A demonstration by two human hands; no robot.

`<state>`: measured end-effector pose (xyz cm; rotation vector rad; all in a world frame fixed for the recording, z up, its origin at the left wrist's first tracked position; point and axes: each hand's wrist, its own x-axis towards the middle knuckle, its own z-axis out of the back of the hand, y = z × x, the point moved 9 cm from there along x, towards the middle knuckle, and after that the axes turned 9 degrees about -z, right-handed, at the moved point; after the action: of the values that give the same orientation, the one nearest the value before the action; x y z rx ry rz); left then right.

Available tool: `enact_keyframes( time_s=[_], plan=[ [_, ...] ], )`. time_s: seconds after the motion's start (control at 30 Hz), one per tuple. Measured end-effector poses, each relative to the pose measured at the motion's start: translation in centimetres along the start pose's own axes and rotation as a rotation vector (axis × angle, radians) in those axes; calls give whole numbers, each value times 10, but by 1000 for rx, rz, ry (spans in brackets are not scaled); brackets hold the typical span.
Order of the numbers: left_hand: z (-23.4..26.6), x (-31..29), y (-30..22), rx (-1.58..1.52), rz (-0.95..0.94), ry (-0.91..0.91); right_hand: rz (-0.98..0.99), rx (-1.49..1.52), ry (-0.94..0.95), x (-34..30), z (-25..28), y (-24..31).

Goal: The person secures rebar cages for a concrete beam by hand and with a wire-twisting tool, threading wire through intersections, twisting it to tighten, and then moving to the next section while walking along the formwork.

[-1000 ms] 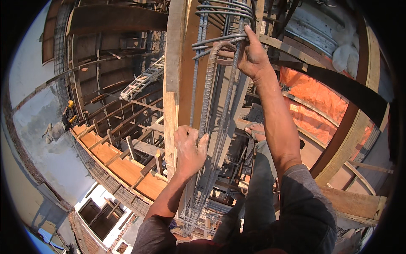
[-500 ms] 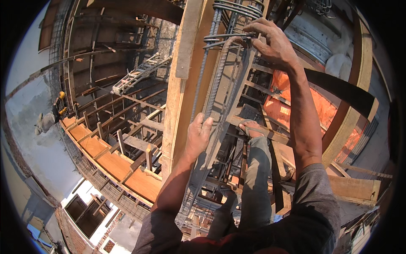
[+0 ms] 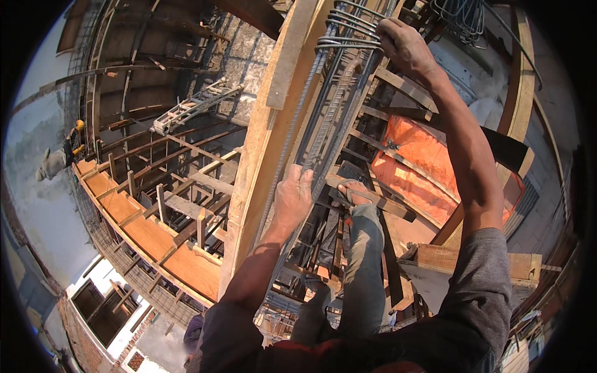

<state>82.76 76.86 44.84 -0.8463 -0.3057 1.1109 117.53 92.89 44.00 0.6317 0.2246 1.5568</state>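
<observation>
My left hand (image 3: 293, 196) is closed round a ribbed steel rebar (image 3: 324, 129), low in the beam form. This bar has a bent, hooked upper end and lies among the other long bars of the cage. Several wire stirrups (image 3: 351, 42) are bunched around the bars at the top. At their right side my right hand (image 3: 407, 50) is curled into a grip on the stirrups, its fingertips partly hidden. A long wooden form board (image 3: 249, 180) stands along the left of the bars.
My foot (image 3: 356, 191) rests on a timber crosspiece right of the bars. An orange sheet (image 3: 413, 171) lies beyond it. Leftward are a ladder (image 3: 193, 109), plywood formwork (image 3: 149, 231) and a person (image 3: 56, 163) in grey. More bent stirrups (image 3: 463, 18) hang at upper right.
The hooked rebar has sunk from above the stirrups to among the cage bars. My right hand has gone from loosely spread fingers to a closed grip beside the stirrups. The view has shifted slightly.
</observation>
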Motion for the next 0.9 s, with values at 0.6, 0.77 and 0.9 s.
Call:
enact_keyframes(
  time_s=[0.6,0.77,0.9],
  plan=[
    [-50,13,93,122,210,-84,-69,-574,-51,-7,-69,68],
    [-46,-15,102,-95,283,106,-266,-317,195,-11,-92,70],
    [-25,-74,115,2,289,8,-213,-224,186,-56,-105,102]
  ],
)
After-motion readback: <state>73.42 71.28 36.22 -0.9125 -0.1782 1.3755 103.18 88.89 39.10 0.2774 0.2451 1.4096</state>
